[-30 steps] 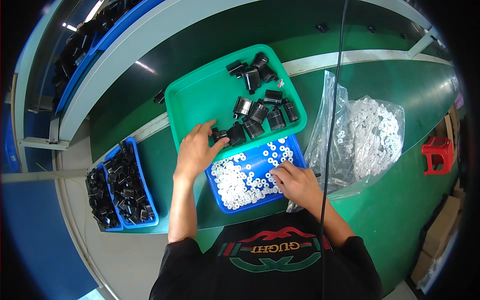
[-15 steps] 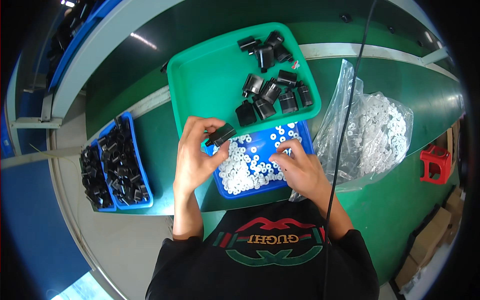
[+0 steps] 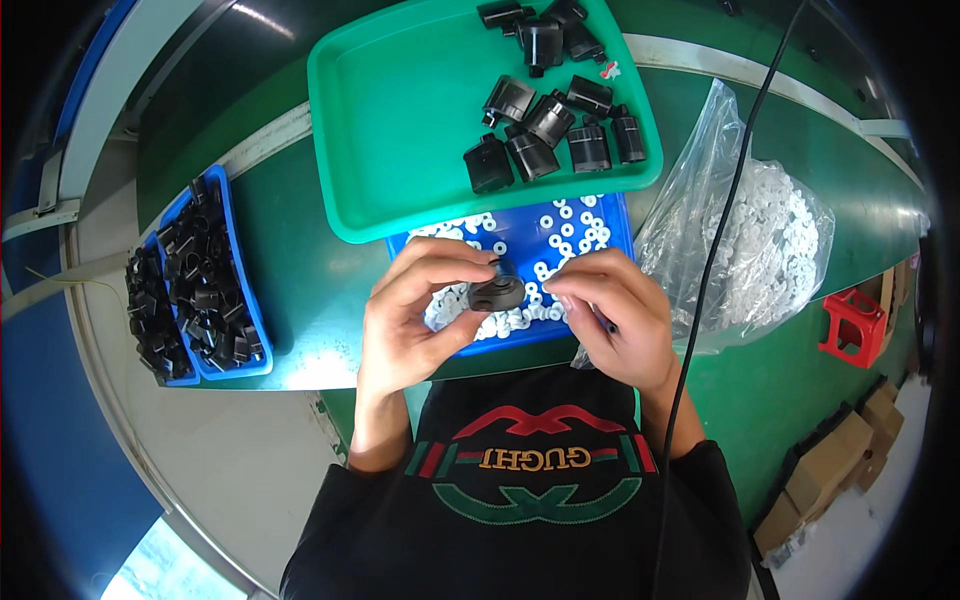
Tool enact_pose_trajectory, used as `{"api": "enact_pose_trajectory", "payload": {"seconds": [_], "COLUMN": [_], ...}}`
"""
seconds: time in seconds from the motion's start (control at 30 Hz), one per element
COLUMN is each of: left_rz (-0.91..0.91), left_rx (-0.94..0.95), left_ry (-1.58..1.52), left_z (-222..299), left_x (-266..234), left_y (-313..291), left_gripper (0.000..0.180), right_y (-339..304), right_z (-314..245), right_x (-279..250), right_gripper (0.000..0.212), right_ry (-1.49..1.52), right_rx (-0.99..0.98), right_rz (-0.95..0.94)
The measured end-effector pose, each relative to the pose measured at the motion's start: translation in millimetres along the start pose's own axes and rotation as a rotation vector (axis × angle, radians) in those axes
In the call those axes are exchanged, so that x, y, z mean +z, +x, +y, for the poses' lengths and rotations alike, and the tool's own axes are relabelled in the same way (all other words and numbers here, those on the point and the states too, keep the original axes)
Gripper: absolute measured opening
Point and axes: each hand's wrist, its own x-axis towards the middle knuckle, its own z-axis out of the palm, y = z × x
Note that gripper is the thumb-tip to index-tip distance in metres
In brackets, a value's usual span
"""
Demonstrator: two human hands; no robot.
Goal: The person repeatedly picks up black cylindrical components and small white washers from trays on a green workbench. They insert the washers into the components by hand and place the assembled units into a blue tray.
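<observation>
In my left hand (image 3: 405,315) a black plastic fitting (image 3: 497,293) is pinched between thumb and fingers, its narrow neck pointing up and away. Fingers drawn together, my right hand (image 3: 620,315) is closed just to the right of the fitting; what its fingertips hold is too small to make out, and a small dark spot shows by its curled fingers. Both hands are over a blue tray (image 3: 480,349) of loose white ring washers (image 3: 510,322). Partly covering that tray's far side is a green tray (image 3: 390,130) with several black fittings (image 3: 532,152) at its right.
Two blue bins (image 3: 262,350) packed with small black parts stand at the left. On the right lies a clear plastic bag (image 3: 765,250) of white washers. A black cable (image 3: 722,215) hangs across the view. Beyond are a red stool (image 3: 850,325) and cardboard boxes (image 3: 830,465).
My left hand has moved right and turned the fitting so its neck points away. The right hand has lifted from the washers and come close to it. The whole view has shifted.
</observation>
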Motion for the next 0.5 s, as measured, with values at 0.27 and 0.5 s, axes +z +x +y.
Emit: {"api": "enact_pose_trajectory", "payload": {"seconds": [0.27, 0.5], "left_rz": [0.002, -0.004], "left_rx": [-0.013, -0.010], "left_ry": [0.104, 0.144], "left_z": [7, 17], "left_x": [5, 4], "left_y": [0, 0], "left_gripper": [0.043, 0.043], "right_y": [13, 4], "right_z": [-21, -14], "right_x": [-3, 1], "right_gripper": [0.025, 0.041], "right_ry": [0.002, 0.021], "right_rx": [-0.146, -0.079], "right_rz": [-0.056, 0.007]}}
